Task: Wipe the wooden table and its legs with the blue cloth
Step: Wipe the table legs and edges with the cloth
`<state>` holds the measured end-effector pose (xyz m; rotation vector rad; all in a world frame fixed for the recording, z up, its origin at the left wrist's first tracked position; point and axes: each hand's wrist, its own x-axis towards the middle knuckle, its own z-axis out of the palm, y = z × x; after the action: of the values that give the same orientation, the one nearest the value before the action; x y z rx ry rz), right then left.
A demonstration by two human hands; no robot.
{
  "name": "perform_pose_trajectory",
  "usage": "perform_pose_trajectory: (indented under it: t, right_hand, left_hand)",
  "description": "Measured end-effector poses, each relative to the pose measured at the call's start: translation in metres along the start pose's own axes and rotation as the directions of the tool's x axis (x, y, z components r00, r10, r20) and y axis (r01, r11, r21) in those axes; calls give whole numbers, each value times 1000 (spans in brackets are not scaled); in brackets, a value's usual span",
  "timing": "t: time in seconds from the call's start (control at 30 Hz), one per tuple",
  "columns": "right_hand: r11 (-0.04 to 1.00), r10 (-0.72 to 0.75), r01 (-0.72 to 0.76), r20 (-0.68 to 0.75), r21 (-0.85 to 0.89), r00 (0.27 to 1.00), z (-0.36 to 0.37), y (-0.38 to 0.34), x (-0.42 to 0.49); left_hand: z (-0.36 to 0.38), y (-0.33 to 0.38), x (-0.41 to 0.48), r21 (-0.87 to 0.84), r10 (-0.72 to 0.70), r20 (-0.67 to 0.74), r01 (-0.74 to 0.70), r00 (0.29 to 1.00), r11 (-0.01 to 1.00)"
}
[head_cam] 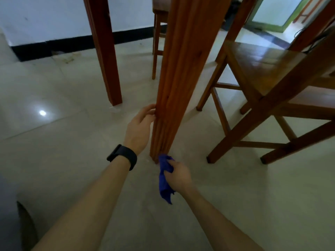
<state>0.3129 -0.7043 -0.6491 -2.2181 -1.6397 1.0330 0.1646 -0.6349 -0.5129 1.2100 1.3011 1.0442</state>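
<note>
Cloth (164,178) hangs long-axis 12-to-6, top against leg (170,98) foot; right hand (178,175) grasps it at 3. Left hand (139,127) grips leg.

The pale tiled floor (63,142) bears a near table leg (172,87), a far table leg (105,51) and a wooden chair (262,73).

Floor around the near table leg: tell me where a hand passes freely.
Open floor lies left, between the near table leg and the far leg. Crowded right, where chair legs stand close, and at the foot, where the right hand holds the blue cloth.
</note>
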Motion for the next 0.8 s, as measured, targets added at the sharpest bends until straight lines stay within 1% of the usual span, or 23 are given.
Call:
perform_pose_trajectory:
  t: [0.1, 0.17, 0.23, 0.3, 0.33, 0.4, 0.43, 0.47, 0.5, 0.57, 0.6, 0.67, 0.73, 0.8]
  right_hand:
    - [994, -16, 25, -76, 110, 997, -18, 22, -7]
    - [983, -76, 88, -75, 162, 994, -31, 25, -13]
    - [968, -82, 103, -99, 230, 992, -54, 22, -27]
    - [968, -95, 116, -104, 221, 990, -84, 14, -48]
    - [972, -99, 118, -103, 202, 990, -102, 9, -60]
    - [983, -96, 105, -71, 147, 993, -141, -3, -88]
    - [988, -93, 98, -40, 122, 995, -161, -11, -103]
    - [990, -89, 89, 3, 109, 996, -181, -19, -119]
    - [991, -88, 82, 47, 106, 995, -201, -27, -136]
    - [992, -92, 82, 106, 94, 990, -243, -42, -171]
    - [994, -86, 76, 128, 78, 988, -267, -50, -190]
    - [996, -81, 74, 157, 50, 984, -319, -67, -228]
    - [995, -99, 101, 159, -4, 982, -374, -85, -265]
    - [994, -96, 103, 156, -38, 983, -433, -107, -304]
  left_hand:
    - [14, 0, -9, 58, 63, -13, -62, 998, 996]
    - [25, -1, -13, 78, 74, -77, -68, 994, 995]
    - [38, 4, -17, 81, 65, -152, -53, 986, 995]
    - [47, 14, -24, 65, 24, -199, -11, 980, 998]
    - [52, 21, -29, 72, -15, -191, 29, 981, 997]
    - [55, 41, -42, 175, -183, -121, 202, 976, 964]
    - [54, 54, -50, 275, -293, -61, 298, 954, 914]
    - [52, 70, -58, 394, -403, 12, 366, 915, 843]
    - [50, 89, -68, 510, -495, 87, 388, 865, 768]
    - [51, 132, -91, 694, -607, 192, 330, 771, 639]
    - [53, 157, -104, 754, -635, 202, 295, 746, 587]
    - [57, 212, -130, 822, -666, 175, 265, 725, 504]
    - [59, 271, -153, 870, -682, 129, 248, 720, 426]
    - [62, 336, -178, 910, -685, 115, 199, 720, 363]
